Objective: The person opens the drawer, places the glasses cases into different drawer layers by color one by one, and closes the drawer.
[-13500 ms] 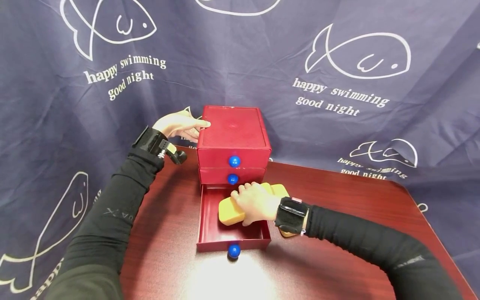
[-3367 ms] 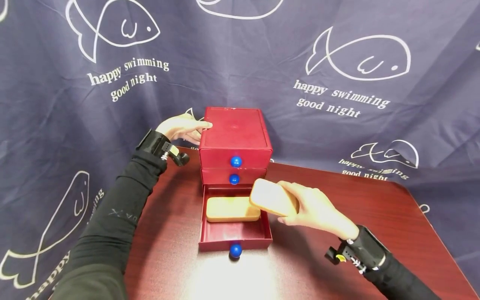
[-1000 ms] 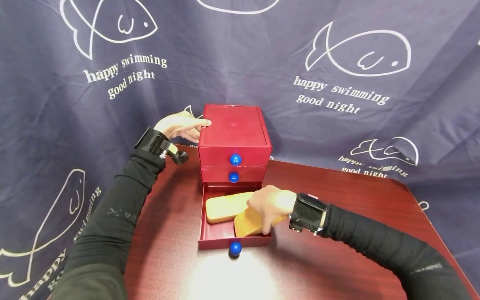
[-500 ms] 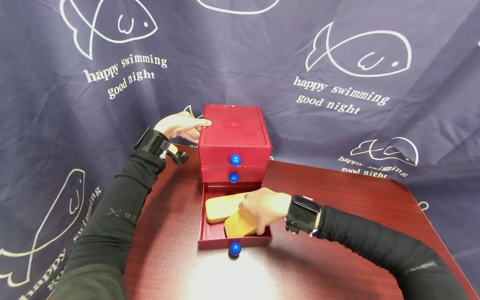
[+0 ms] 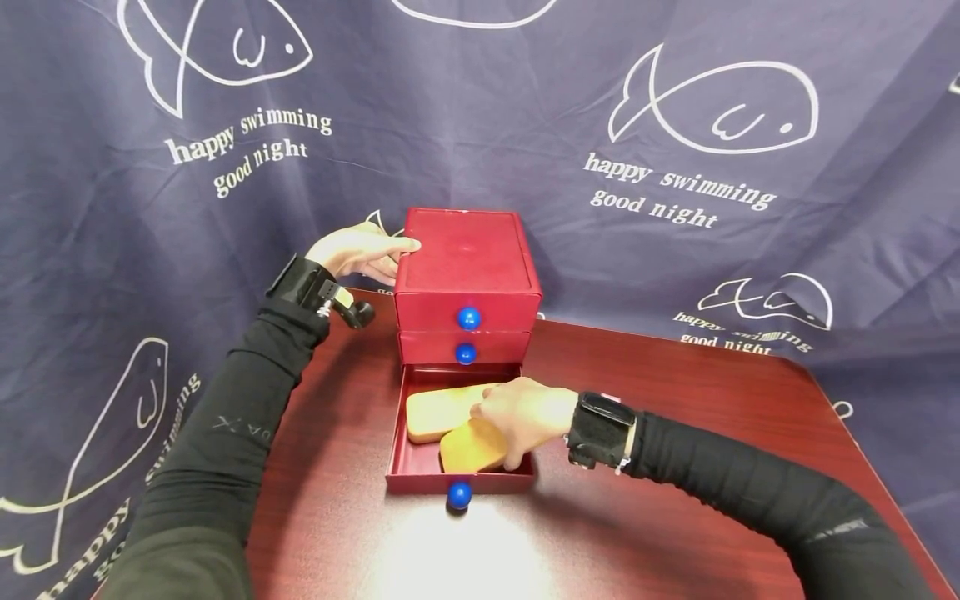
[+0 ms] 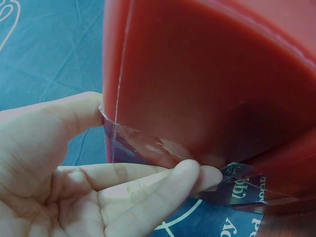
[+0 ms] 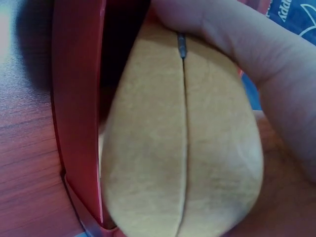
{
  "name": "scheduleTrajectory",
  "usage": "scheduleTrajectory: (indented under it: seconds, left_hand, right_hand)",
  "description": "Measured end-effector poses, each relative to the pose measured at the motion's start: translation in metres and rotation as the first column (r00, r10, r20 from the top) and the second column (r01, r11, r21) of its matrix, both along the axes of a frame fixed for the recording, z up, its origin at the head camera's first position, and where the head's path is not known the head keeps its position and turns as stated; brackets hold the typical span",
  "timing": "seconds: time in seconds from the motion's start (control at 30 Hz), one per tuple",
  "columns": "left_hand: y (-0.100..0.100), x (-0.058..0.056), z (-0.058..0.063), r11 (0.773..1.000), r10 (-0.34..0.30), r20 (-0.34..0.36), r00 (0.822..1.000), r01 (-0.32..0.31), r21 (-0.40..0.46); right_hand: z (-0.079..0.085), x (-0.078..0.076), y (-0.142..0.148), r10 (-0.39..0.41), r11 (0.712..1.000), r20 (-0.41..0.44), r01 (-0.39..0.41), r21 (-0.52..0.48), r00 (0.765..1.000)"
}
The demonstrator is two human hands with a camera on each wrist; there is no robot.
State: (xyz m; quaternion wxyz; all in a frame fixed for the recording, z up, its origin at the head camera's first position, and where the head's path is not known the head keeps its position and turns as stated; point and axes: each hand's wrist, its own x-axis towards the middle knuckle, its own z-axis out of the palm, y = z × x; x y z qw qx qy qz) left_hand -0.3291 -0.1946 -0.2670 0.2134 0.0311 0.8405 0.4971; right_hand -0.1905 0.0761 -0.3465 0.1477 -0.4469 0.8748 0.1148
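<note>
My right hand (image 5: 522, 418) grips a yellow glasses case (image 5: 470, 447), which tilts inside the pulled-out bottom drawer (image 5: 396, 462) near its front wall. In the right wrist view the held glasses case (image 7: 182, 143) shows a rounded end with a long seam and a dark metal piece. Behind it in the drawer lies another yellow case (image 5: 437, 414), partly covered by my right hand. My left hand (image 5: 356, 252) touches the left side of the red drawer cabinet (image 5: 468, 250), thumb on the top edge. The left wrist view shows its extended fingers (image 6: 148, 192) against the side.
Two upper drawers with blue knobs (image 5: 468, 318) are closed. A third blue knob (image 5: 459, 496) sits on the bottom drawer's front. The cabinet stands on a reddish wooden table (image 5: 660, 392), with a blue fish-print curtain (image 5: 570, 233) behind and at the left.
Over the last second, my right hand moves left, bringing the held case further into the drawer beside the other one. The drawer front shifts slightly left. My left hand stays in place.
</note>
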Motion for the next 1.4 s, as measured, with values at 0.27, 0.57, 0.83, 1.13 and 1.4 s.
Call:
scheduleTrajectory:
  seconds: [0.27, 0.57, 0.83, 1.13, 1.4]
  left_hand:
    - [-0.001, -0.002, -0.004, 1.000, 0.013, 0.016, 1.000, -0.014, 0.017]
    - [-0.002, -0.002, -0.004, 1.000, 0.009, 0.007, 1.000, -0.009, 0.002]
    - [-0.001, -0.001, -0.001, 1.000, -0.012, 0.006, 1.000, 0.012, 0.014]
    - [0.000, -0.002, 0.001, 1.000, 0.014, 0.016, 1.000, -0.014, 0.012]
    - [-0.001, 0.000, 0.002, 0.999, 0.016, 0.030, 0.999, -0.017, 0.029]
  right_hand:
    - [-0.002, 0.002, -0.006, 0.012, 0.999, -0.010, -0.012, -0.032, 1.000]
    - [-0.007, 0.008, -0.014, -0.065, 0.998, 0.009, 0.065, -0.027, 0.998]
    - [-0.011, 0.009, -0.022, -0.059, 0.998, 0.009, 0.059, -0.029, 0.998]
    - [-0.014, 0.006, -0.029, -0.050, 0.999, -0.012, 0.050, -0.007, 0.999]
    - [-0.016, 0.005, -0.033, -0.062, 0.998, -0.008, 0.062, -0.001, 0.998]
